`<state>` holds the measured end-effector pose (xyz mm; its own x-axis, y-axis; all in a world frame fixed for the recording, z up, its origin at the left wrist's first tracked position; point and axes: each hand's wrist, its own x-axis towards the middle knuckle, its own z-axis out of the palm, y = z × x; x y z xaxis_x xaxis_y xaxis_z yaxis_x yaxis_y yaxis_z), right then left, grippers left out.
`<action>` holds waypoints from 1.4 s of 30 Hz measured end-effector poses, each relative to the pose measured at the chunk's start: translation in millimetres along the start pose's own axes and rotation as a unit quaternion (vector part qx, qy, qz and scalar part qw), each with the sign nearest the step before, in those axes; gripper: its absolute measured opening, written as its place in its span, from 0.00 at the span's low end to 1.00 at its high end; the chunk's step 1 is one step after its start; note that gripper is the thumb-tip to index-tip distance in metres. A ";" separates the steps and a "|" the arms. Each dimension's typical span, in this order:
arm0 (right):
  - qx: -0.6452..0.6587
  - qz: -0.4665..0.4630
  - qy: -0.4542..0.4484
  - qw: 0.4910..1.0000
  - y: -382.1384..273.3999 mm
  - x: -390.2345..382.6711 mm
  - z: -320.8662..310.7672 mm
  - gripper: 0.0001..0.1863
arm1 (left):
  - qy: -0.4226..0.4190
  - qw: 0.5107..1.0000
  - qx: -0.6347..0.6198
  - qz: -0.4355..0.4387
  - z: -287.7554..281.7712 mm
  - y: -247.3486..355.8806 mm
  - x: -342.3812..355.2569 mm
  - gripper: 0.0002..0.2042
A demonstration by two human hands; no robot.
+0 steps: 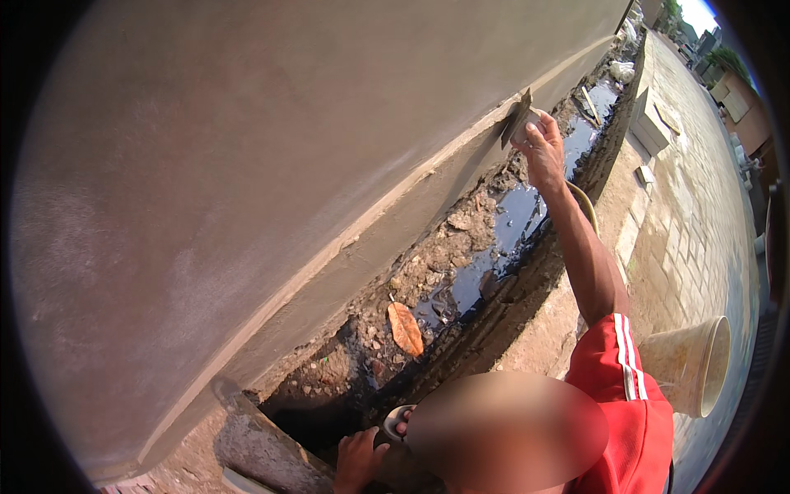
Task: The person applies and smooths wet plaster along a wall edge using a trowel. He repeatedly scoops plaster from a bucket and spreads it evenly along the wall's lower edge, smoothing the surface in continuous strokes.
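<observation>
"Fingers of the bare right hand (pixel 543 150)?"
"Curled round a flat grey trowel (pixel 517 120), at the lower edge of the smooth brown plastered wall (pixel 247 165)."
"Left hand (pixel 358 461)?"
"Near a grey pipe-like cylinder (pixel 267 447); grip, cannot tell."

Okay so outfit-wise: a bright red fabric shirt (pixel 638 440) with a short red right sleeve (pixel 603 350) that ends above the elbow. Straight white stripes (pixel 629 354) run along that sleeve right to the hem, pretty sporty looking tbh. Below the hem it's just a bare right forearm (pixel 583 255), then a bare right hand (pixel 543 152). The bare left hand (pixel 355 461) is uncovered too. A big smooth blurred oval (pixel 508 432) hides whatever's next to the shirt, so can't tell there.
</observation>
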<state>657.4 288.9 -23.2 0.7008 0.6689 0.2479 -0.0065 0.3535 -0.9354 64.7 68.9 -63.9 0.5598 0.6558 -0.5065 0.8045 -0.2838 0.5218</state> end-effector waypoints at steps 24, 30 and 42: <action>0.001 -0.042 -0.037 0.998 -17.0 -3.1 -7.5 0.22 | -0.006 1.000 -0.022 0.011 -0.5 -4.4 12.0 0.23; -0.086 -0.100 -0.004 0.991 -11.9 20.9 0.0 0.21 | -0.022 1.000 -0.007 -0.005 1.8 -9.8 13.2 0.23; -0.323 -0.047 -0.016 0.945 22.8 -40.2 -38.3 0.22 | -0.011 1.000 -0.012 -0.005 1.5 -10.9 12.4 0.23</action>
<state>656.4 245.1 -64.1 0.6550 0.6774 0.3349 0.4986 -0.0545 -0.8651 63.2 79.1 -76.9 0.5564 0.6428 -0.5265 0.8051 -0.2604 0.5329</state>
